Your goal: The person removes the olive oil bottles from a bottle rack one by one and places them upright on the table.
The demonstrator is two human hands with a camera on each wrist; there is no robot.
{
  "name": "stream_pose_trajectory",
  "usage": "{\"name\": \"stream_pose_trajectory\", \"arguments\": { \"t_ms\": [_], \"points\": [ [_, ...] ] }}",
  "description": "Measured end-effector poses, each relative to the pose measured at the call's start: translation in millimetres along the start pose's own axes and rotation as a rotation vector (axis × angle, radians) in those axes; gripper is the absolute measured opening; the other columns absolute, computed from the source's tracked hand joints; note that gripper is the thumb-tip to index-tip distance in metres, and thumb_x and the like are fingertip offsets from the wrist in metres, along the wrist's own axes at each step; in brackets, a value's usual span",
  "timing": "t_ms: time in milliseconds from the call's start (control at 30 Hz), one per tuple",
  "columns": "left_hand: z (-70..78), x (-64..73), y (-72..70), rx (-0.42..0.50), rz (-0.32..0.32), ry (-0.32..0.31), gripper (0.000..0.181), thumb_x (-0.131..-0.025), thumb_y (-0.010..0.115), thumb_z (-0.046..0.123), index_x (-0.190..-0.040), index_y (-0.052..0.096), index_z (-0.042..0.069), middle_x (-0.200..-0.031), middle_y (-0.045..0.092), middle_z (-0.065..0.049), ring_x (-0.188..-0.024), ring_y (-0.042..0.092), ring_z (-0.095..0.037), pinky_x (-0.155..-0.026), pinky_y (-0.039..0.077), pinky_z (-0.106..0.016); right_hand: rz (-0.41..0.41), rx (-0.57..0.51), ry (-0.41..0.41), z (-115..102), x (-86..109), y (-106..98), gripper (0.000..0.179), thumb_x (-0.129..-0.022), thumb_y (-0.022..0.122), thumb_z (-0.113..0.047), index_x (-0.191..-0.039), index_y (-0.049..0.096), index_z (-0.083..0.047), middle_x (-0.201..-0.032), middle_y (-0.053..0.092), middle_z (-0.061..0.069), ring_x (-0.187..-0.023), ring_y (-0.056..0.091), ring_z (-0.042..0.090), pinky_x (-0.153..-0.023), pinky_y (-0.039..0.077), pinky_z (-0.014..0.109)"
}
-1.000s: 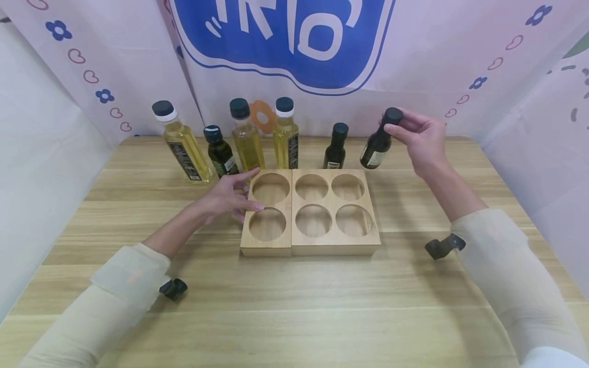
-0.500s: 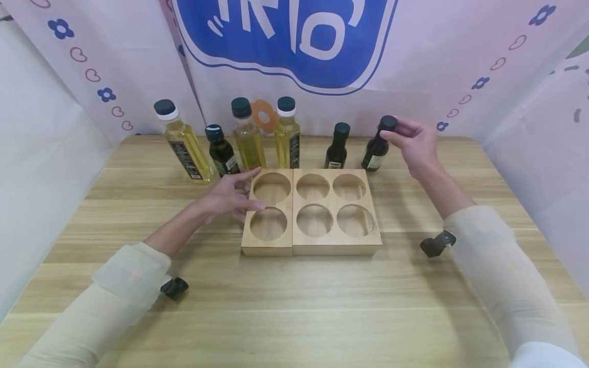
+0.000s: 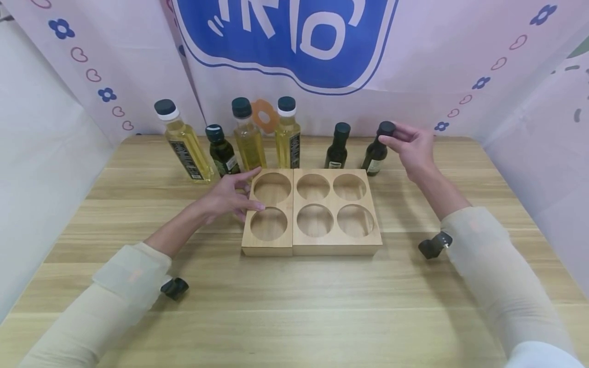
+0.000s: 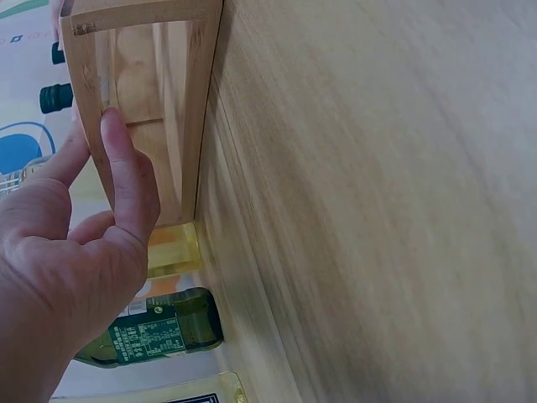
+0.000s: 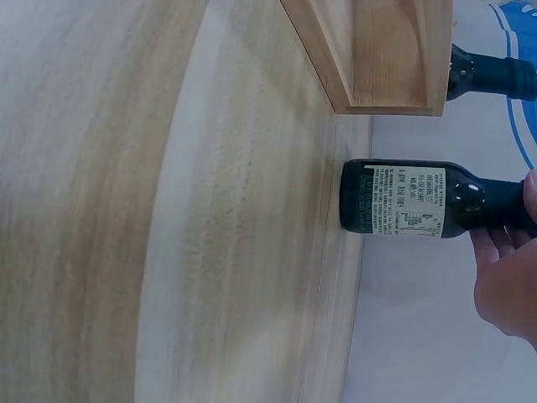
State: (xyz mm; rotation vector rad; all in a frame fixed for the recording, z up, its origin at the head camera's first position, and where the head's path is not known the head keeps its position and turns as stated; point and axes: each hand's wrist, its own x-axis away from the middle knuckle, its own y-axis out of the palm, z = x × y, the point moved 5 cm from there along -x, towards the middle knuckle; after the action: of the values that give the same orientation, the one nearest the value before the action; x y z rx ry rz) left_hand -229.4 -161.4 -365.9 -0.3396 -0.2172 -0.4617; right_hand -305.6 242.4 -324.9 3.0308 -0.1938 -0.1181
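My right hand (image 3: 415, 153) grips a small dark glass sauce bottle (image 3: 376, 152) by its capped neck. In the right wrist view the bottle's pale printed label (image 5: 409, 201) faces the camera, and its base is right at the tabletop. The bottle is nearly upright, just behind the right back corner of a wooden bottle holder (image 3: 336, 249) with round holes. My left hand (image 3: 224, 197) holds the holder's left side, thumb and index finger at its top edge. In the left wrist view fingers of the left hand (image 4: 75, 235) reach into the holder's open side.
Behind the holder stand another small dark bottle (image 3: 336, 153), a dark green bottle (image 3: 223, 155) and three yellow oil bottles, the leftmost oil bottle (image 3: 186, 151) tilted in view. A printed curtain (image 3: 414, 61) hangs along the back edge of the wooden table (image 3: 294, 312).
My right hand has brought the dark sauce bottle down and slightly nearer to the holder, and its base is lower. The left hand and holder have stayed in place.
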Motion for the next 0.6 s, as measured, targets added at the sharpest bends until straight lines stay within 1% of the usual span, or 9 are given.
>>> {"name": "stream_pose_trajectory", "arguments": {
  "t_ms": [167,267,367,467,533,600],
  "points": [
    [0.9,-0.4,0.3,0.003,0.001,0.004,0.097,-0.088,0.081,-0.001,-0.166,0.025,0.017,-0.1,0.039,-0.01,-0.056,0.058,-0.012,-0.057,0.066,-0.036,0.001,0.001,0.014,0.9,-0.4,-2.1,0.042,-0.086,0.08,0.007,-0.125,0.07,-0.001,-0.11,0.076,0.008,-0.089,0.076,0.007,-0.092,0.06,0.02],
    [1.2,-0.8,0.2,0.002,-0.002,0.004,0.098,-0.088,0.081,-0.001,-0.166,0.025,0.017,-0.099,0.039,-0.01,-0.056,0.058,-0.012,-0.057,0.066,-0.035,0.0,-0.012,0.022,0.8,-0.2,-2.0,0.04,-0.085,0.08,0.008,-0.123,0.072,-0.003,-0.11,0.076,0.009,-0.09,0.076,0.008,-0.091,0.061,0.021],
    [0.8,-0.7,0.0,-0.006,-0.001,0.009,0.098,-0.088,0.081,0.0,-0.166,0.025,0.017,-0.098,0.04,-0.01,-0.056,0.059,-0.012,-0.057,0.066,-0.036,-0.003,-0.014,0.018,1.1,-0.1,-1.3,0.038,-0.085,0.08,0.009,-0.12,0.074,-0.004,-0.107,0.077,0.007,-0.089,0.076,0.008,-0.091,0.061,0.021],
    [0.0,-0.3,-0.3,-0.018,0.002,0.025,0.098,-0.088,0.081,0.0,-0.166,0.024,0.016,-0.101,0.043,-0.011,-0.056,0.06,-0.013,-0.058,0.066,-0.037,-0.005,0.004,0.015,1.5,0.0,-0.8,0.041,-0.086,0.079,0.009,-0.124,0.071,-0.001,-0.106,0.078,0.005,-0.089,0.076,0.007,-0.091,0.061,0.021],
    [-0.8,0.6,-0.4,-0.027,-0.001,0.039,0.096,-0.09,0.08,0.002,-0.166,0.022,0.015,-0.104,0.044,-0.012,-0.057,0.061,-0.015,-0.059,0.067,-0.04,-0.006,0.014,0.019,1.7,0.2,-0.9,0.047,-0.086,0.079,0.01,-0.131,0.066,0.001,-0.113,0.076,0.008,-0.092,0.076,0.007,-0.094,0.06,0.022],
    [-1.7,2.2,-1.3,-0.038,-0.005,0.051,0.092,-0.096,0.076,0.007,-0.167,0.018,0.015,-0.108,0.047,-0.014,-0.059,0.063,-0.018,-0.06,0.067,-0.041,-0.015,0.035,0.026,1.3,1.1,-1.0,0.057,-0.086,0.079,0.009,-0.139,0.06,0.002,-0.126,0.071,0.014,-0.103,0.074,0.01,-0.098,0.058,0.021]
  ]
}}
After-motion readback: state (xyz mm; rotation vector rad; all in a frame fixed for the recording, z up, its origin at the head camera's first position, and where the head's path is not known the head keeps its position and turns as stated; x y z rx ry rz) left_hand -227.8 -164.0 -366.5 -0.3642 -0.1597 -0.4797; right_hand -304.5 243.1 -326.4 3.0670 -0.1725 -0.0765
